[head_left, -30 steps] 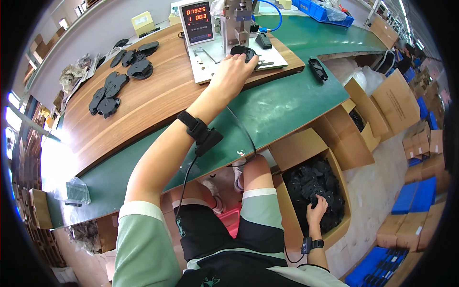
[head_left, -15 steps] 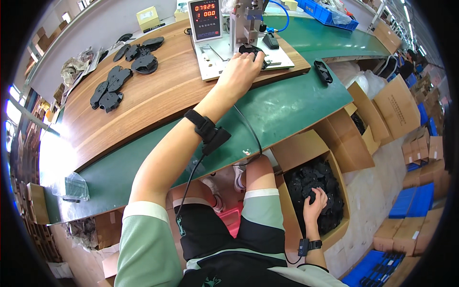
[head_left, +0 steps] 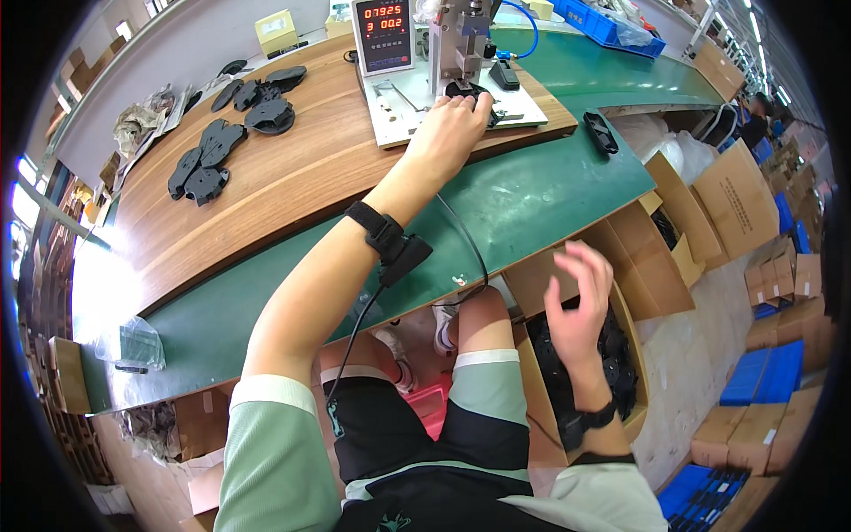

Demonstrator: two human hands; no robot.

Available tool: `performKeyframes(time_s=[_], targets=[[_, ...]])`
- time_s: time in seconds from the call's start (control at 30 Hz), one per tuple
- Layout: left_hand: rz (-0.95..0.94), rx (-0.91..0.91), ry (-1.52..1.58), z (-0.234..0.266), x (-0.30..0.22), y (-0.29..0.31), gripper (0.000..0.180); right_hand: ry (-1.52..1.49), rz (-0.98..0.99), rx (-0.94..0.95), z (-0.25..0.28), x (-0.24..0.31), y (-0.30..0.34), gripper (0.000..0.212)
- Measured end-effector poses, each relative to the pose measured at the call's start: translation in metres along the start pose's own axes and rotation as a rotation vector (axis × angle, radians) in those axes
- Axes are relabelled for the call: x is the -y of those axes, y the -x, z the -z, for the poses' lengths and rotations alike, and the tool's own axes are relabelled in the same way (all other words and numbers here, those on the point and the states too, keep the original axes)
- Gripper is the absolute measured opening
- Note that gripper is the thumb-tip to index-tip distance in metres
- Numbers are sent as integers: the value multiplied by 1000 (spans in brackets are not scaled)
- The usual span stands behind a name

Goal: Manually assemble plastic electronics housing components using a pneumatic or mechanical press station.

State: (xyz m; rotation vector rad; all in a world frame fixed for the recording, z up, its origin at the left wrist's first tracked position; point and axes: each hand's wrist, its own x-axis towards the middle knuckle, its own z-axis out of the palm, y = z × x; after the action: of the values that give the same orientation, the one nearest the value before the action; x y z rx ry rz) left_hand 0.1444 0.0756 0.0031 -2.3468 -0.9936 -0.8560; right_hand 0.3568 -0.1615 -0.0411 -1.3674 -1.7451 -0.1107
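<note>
Head view, left hand point(head_left: 450, 133) outstretched, right hand point(head_left: 581, 312) half-curled

left hand point(head_left: 448, 133) holds black part point(head_left: 464, 89) under press point(head_left: 456, 46).

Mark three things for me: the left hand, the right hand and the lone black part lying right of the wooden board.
Left hand point(head_left: 448, 129): head view, back of the hand.
Right hand point(head_left: 581, 312): head view, middle of the hand.
Black part point(head_left: 600, 132): head view, middle of its body.
</note>
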Motion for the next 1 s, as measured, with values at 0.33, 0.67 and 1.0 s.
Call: performKeyframes(time_s=[0.33,0.67,1.0], targets=[[103,57,132,-1,-2,-4,68,98,348,76,-114,-25,-181,62],[344,-66,72,21,65,34,63,133,297,148,-129,-25,-204,35],[1029,374,-458,39,215,141,53,128,301,169,-132,-23,-206,34]])
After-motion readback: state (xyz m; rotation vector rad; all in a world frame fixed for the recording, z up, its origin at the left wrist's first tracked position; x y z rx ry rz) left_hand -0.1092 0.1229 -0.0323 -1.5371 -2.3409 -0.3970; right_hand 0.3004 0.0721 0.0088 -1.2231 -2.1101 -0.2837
